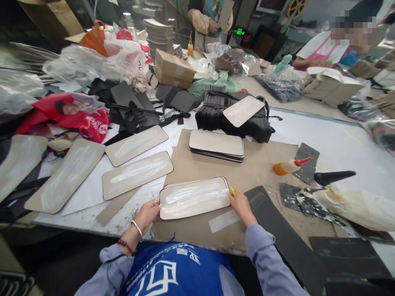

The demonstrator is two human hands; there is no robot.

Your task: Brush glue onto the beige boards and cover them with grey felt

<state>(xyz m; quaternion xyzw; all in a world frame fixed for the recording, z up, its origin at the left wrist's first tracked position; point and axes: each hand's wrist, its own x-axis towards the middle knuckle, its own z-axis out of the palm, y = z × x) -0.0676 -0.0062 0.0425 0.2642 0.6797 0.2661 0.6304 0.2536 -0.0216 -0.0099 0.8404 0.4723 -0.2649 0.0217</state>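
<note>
At the near side of the worktop (151,190), a thin panel (196,198), probably light and stiff, bore a white smear (200,195), likely slippery, making its edges the safest hold. The left hand (149,211) gripped its left end; the right hand (242,207), its right, beside a yellow tip (232,191).

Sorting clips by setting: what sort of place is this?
Probably a workshop or factory: white-smeared panels, a tied bundle of black pieces, and a red-tipped bottle on the worktable.

The right grip (242,205) hides part of a seemingly slim yellow tool (233,191); the leftmost panel (21,158) is cropped.
</note>
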